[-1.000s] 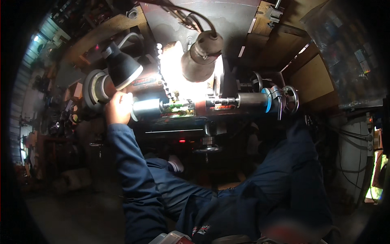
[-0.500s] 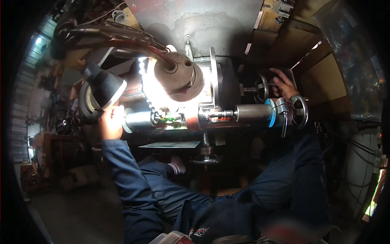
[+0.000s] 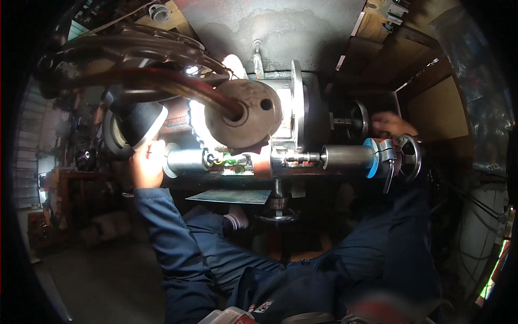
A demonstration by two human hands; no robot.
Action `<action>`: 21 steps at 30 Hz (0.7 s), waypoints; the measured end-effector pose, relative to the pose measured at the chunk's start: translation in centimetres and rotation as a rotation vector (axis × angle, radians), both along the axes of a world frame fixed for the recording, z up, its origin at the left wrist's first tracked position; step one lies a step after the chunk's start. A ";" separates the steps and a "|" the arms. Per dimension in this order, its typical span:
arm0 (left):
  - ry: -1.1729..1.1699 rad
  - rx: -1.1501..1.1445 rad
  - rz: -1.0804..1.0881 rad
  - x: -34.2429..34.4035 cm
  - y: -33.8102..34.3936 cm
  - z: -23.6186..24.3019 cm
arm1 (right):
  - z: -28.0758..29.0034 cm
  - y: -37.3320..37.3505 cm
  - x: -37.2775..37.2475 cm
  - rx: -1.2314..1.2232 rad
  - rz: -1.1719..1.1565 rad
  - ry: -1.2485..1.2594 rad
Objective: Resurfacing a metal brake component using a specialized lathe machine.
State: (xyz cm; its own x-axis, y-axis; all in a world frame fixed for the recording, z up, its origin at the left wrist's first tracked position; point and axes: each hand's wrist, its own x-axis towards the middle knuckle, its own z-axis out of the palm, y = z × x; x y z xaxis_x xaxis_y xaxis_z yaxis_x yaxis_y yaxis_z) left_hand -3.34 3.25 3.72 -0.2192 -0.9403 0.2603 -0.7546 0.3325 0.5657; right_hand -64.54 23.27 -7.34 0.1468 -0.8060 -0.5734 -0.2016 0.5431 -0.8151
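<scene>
A lathe-like grinding machine spans the space before me, with a small slim metal workpiece (image 3: 297,157) held between a left steel cylinder (image 3: 186,160) and a right steel cylinder (image 3: 345,157). My left hand (image 3: 147,168) is closed at the outer end of the left cylinder, beside a pale disc; what its fingers hold is hidden. Past the right cylinder, my right hand (image 3: 395,124) is curled beside the rear handwheel (image 3: 359,120), slightly blurred. Its grip cannot be made out. A nearer handwheel (image 3: 410,157) stands just below that hand, next to a blue ring (image 3: 371,157) and a clamp lever (image 3: 388,175).
A round beige lamp head or cover (image 3: 245,113) on a curved arm hangs over the machine's middle. Left of it is a black lamp shade (image 3: 141,121). An upright grinding wheel (image 3: 297,105) stands behind the workpiece. A flat metal plate (image 3: 229,196) and a lower handwheel (image 3: 276,216) jut toward my legs.
My right hand's fingers, spread and raised before, are now curled and lower beside the rear handwheel. My left hand keeps its place. The view has shifted slightly.
</scene>
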 end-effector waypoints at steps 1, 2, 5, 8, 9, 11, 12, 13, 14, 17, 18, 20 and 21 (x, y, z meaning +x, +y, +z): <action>-0.009 -0.011 0.001 -0.4 0.1 0.2 | 1.2 -0.7 1.4 -0.095 -0.163 0.090; -0.006 -0.007 -0.005 -0.7 0.0 0.0 | 2.0 -1.1 2.4 -0.188 -0.330 0.186; 0.057 0.018 -0.031 -2.1 -0.7 -1.1 | -8.6 2.1 -0.7 -0.287 -0.357 0.656; 0.047 0.035 -0.056 -1.1 -1.1 -1.3 | -7.3 1.4 -3.3 0.002 0.506 0.764; 0.032 0.039 -0.029 0.8 -0.8 -0.9 | -1.1 0.5 2.9 -0.090 0.273 0.815; 0.057 0.056 -0.051 0.3 -0.8 -1.2 | 1.0 0.7 2.6 -0.067 -0.062 0.471; 0.071 0.042 -0.041 0.0 -0.8 -1.3 | 1.9 0.8 2.7 -0.051 -0.381 0.107; 0.084 0.025 -0.031 -0.3 -0.9 -1.3 | 3.7 0.4 6.0 -0.076 -0.667 0.109; 0.085 0.022 -0.030 -0.4 -1.0 -1.2 | 3.4 0.5 5.2 -0.079 -0.666 0.109; 0.097 0.068 -0.069 -0.7 -0.8 -0.9 | 0.0 2.2 0.6 -0.252 -0.246 0.196; 0.085 0.045 -0.081 -0.7 -1.1 -1.3 | -1.0 3.1 0.4 -0.410 -0.227 0.358; 0.091 -0.019 -0.090 0.2 -1.2 -1.5 | 1.8 4.7 0.9 -0.360 -0.426 -0.056; 0.098 -0.026 -0.083 0.4 -1.4 -2.0 | 3.3 6.2 -1.5 -0.293 -0.321 -0.353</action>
State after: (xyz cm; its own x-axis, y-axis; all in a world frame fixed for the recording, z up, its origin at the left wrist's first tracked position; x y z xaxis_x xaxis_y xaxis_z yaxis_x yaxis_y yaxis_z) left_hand -2.95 1.85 1.74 -0.2683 -0.9126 0.3084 -0.6655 0.4071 0.6256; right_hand -66.00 29.46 -4.01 0.0100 -0.9603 -0.2788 0.2492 0.2724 -0.9294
